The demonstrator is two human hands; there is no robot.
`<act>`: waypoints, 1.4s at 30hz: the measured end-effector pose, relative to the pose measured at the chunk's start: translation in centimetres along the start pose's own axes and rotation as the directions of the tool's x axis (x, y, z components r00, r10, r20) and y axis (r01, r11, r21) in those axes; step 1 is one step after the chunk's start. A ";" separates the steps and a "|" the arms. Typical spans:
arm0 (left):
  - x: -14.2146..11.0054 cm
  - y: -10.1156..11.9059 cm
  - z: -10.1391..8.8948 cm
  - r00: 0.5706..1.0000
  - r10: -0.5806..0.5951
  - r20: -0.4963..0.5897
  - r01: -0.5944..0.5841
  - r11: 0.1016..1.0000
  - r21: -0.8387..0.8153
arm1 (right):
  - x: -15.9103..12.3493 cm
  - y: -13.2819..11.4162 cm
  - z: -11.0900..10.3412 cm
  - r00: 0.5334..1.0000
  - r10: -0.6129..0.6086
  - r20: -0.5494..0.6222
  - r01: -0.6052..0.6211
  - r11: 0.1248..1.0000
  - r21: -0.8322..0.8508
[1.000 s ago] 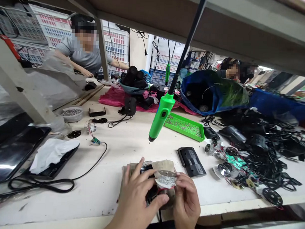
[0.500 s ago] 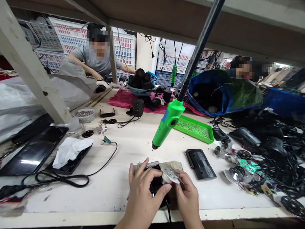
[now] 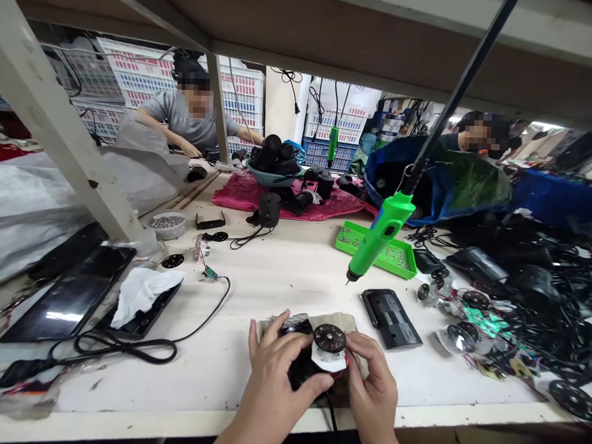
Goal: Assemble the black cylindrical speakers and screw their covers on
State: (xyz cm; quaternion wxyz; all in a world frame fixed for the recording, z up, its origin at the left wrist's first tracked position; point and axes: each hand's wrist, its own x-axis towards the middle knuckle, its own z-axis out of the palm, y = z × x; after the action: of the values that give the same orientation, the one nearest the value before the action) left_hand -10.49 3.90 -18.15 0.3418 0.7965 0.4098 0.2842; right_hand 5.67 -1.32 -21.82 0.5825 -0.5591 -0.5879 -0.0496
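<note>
Between my hands is a small white round part with a black perforated disc (image 3: pixel 329 338) on top and red wires at its side. My right hand (image 3: pixel 370 383) pinches it from the right, fingertips at its edge. My left hand (image 3: pixel 283 374) is wrapped round a black plastic housing (image 3: pixel 300 371), mostly hidden under the fingers, its thumb and forefinger close to the white part. The housing rests on a brownish cloth-like pad (image 3: pixel 342 322) near the table's front edge. From it a black cable (image 3: pixel 331 411) runs down over the edge.
A green electric screwdriver (image 3: pixel 380 234) hangs above the table, before a green screw tray (image 3: pixel 401 259). Right of my hands lies a black cover (image 3: pixel 390 319); beyond it, a heap of black parts and cables (image 3: pixel 531 288). A screw tub (image 3: pixel 168 225) stands left. A co-worker (image 3: pixel 195 115) sits opposite.
The disc part has turned in my fingers, so its black face now points up. The hanging screwdriver has swung to the right. My left hand keeps its hold on the housing.
</note>
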 end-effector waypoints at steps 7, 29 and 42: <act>-0.2 -1.0 1.5 0.975 -0.109 -0.196 0.058 0.967 -0.250 | 0.0 -0.4 0.1 0.993 -0.096 0.071 0.097 0.995 -0.009; 1.1 -1.4 -1.8 0.832 -0.496 -0.249 0.041 0.502 -0.864 | -1.1 0.2 -0.4 0.807 -0.280 0.519 0.385 0.917 -0.105; -2.6 -1.1 -2.8 0.865 -0.463 -0.192 -0.020 0.352 -0.936 | 0.4 -3.4 4.1 0.874 0.115 0.472 -0.030 0.983 -0.184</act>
State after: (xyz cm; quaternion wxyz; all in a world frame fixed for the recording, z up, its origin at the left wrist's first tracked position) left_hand -14.36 3.11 -17.77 0.6605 0.3235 0.3540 0.5777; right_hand 0.80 0.53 -20.82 0.3697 -0.6234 -0.6862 0.0628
